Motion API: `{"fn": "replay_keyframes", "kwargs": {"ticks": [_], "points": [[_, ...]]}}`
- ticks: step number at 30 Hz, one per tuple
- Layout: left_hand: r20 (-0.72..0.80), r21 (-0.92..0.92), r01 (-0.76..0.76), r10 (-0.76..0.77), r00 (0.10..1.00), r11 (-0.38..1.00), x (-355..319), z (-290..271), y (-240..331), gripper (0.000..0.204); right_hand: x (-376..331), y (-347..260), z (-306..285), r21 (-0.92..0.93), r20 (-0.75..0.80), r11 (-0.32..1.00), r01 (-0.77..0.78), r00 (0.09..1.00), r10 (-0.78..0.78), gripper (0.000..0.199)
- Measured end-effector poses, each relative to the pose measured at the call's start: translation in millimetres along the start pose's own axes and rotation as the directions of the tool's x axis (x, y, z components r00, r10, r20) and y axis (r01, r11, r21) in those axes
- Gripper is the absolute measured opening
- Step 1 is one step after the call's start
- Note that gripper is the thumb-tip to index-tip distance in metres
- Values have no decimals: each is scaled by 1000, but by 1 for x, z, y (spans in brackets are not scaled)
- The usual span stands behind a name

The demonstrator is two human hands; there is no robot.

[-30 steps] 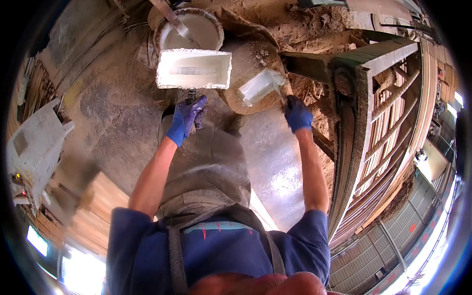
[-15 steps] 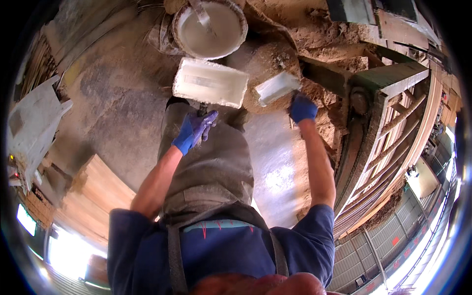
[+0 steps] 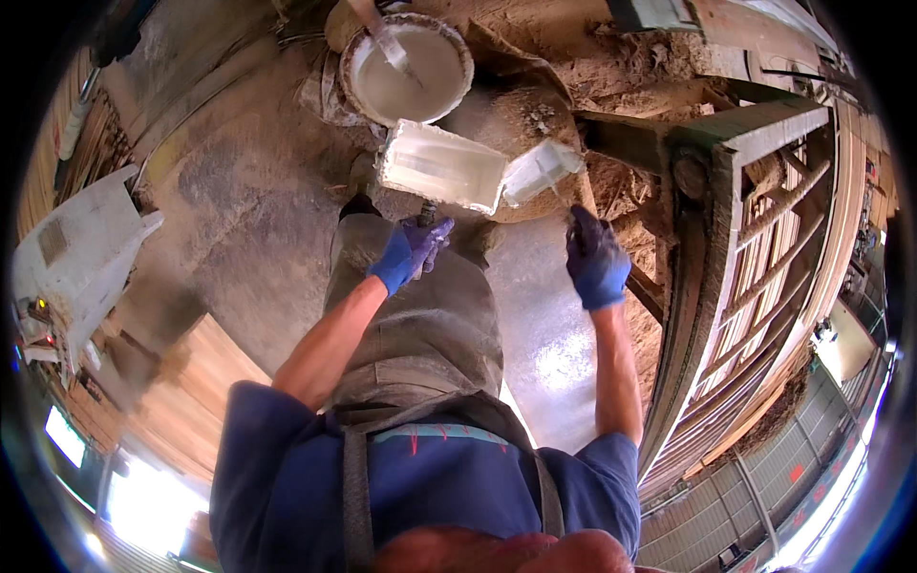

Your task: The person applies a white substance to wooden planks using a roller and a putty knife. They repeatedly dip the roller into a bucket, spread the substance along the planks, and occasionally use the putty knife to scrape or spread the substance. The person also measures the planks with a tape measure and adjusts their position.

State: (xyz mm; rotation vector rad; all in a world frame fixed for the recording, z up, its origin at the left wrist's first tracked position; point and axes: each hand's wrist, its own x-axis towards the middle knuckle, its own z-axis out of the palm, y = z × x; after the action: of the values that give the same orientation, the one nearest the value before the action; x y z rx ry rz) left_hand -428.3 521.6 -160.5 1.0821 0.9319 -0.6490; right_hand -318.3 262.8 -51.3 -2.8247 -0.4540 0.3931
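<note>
My left hand point(image 3: 413, 253), in a blue-purple glove, is closed around the short dark handle point(image 3: 428, 208) of a rectangular white-coated tray point(image 3: 443, 166). The tray's rim is crusted with pale material. Touching or overlapping its right end is a smaller whitish block-like piece point(image 3: 544, 172); its kind is unclear. My right hand point(image 3: 596, 258), in a darker blue glove, is just below and right of that piece, fingers curled. Whatever it may hold is hidden. Beyond the tray stands a round bucket point(image 3: 406, 72) of pale liquid, with a flat paddle point(image 3: 390, 46) resting in it.
On the right is a machine frame point(image 3: 764, 134) with slatted bars. Brown dust or shavings point(image 3: 630, 76) lie beside it. Stacked pale boards point(image 3: 191, 382) are at lower left, and a grey metal panel point(image 3: 81, 244) stands at far left.
My left hand and the tray have moved right, bringing the tray up to the smaller piece. My right hand has drawn back toward me from that piece. The view has shifted slightly.
</note>
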Motion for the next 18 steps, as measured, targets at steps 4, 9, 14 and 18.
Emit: {"fn": "replay_keyframes", "kwargs": {"ticks": [4,9,14,18], "points": [[71,52,-60,57,996,997,8,37,-5,33,-45,-21,6,-17,-30,984,177,984,-178,50],[78,-76,-93,99,992,993,30,80,-15,35,-94,-1,-18,-43,156,987,158,976,-149,58],[-2,-161,-168,170,985,973,21,133,14,36,-155,93,-53,85,62,995,-46,997,41,50],[-31,-256,-240,240,970,936,-3,184,1,33,-208,168,-11,254,-163,961,-114,974,159,39]]}}
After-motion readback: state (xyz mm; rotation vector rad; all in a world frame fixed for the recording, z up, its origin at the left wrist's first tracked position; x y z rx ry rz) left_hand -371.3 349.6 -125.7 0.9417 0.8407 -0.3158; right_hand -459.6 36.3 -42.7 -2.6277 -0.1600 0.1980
